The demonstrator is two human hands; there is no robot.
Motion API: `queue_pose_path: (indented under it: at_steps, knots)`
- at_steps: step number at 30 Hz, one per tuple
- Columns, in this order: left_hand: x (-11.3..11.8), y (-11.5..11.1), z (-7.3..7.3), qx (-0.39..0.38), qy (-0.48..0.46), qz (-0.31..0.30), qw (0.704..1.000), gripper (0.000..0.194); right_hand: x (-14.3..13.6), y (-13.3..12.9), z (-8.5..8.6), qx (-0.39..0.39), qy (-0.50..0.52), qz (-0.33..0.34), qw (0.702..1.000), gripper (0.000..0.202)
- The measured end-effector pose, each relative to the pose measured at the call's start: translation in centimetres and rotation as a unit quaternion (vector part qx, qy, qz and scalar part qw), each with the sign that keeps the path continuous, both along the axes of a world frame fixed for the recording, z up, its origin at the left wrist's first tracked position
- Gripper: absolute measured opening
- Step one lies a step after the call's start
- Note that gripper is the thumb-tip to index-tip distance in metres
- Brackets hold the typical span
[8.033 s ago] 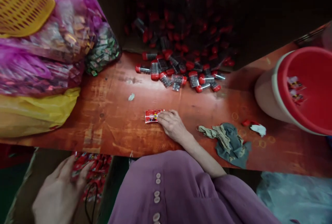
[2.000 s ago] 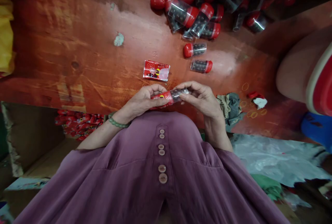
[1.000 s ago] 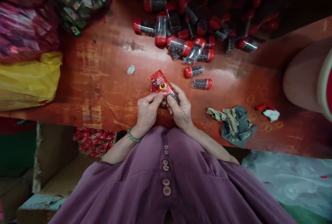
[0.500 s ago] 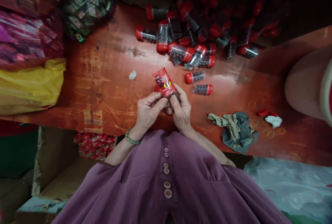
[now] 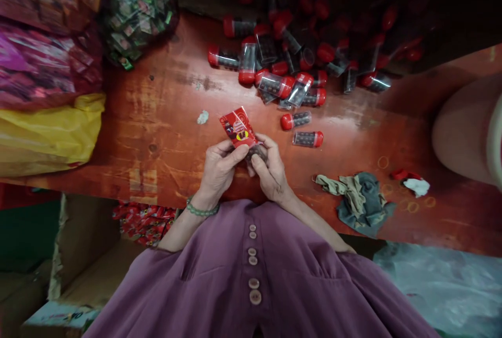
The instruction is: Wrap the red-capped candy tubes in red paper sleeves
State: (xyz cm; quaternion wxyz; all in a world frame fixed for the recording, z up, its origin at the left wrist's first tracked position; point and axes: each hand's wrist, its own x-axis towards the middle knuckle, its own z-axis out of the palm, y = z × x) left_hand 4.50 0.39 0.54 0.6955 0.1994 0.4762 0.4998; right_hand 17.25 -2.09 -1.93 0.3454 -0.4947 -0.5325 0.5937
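Note:
Near the table's front edge, my left hand (image 5: 220, 170) pinches a red printed packet (image 5: 240, 125) with a cartoon figure and a yellow spot on it. My right hand (image 5: 272, 170) is closed round a clear tube with dark balls inside (image 5: 257, 153), at the packet's lower right end. Fingers hide much of the tube; whether its end is inside the packet or just against it, I cannot tell. Just beyond my right hand lie two red-capped tubes (image 5: 308, 139) of dark balls, apart from the larger heap.
A heap of red-capped tubes (image 5: 274, 84) spreads across the back. Bags of wrapped pieces (image 5: 137, 19) and a yellow bag (image 5: 50, 134) stand at left. A crumpled cloth (image 5: 363, 199) and a pale bucket (image 5: 465, 129) are at right. Below the table, a cardboard box (image 5: 84, 244) adjoins red packets (image 5: 145, 220).
The red packet has turned and shifted left and slightly down between my hands. The dark balls in the tube show more plainly now. The whole view has moved slightly.

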Motion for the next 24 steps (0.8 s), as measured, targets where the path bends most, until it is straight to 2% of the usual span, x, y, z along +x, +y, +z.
queue_pose_path:
  at_steps: [4,11,17,24]
  knots:
    - [-0.3,0.2,0.3,0.018,-0.008,0.004,1.000,0.030,0.6,0.2,0.8,0.068,-0.056,-0.013,0.996,0.052]
    - [-0.8,0.5,0.1,-0.020,-0.025,-0.009,0.999,0.033,1.3,0.6,1.0,0.238,-0.157,0.046,0.957,0.055]
    - [-0.5,0.2,0.4,-0.017,-0.013,-0.008,1.000,0.036,1.6,0.3,1.8,0.248,-0.171,0.058,0.952,0.057]
    - [-1.0,-1.0,0.7,0.009,-0.031,-0.018,0.999,0.032,1.6,-0.6,2.6,0.209,-0.125,0.076,0.967,0.059]
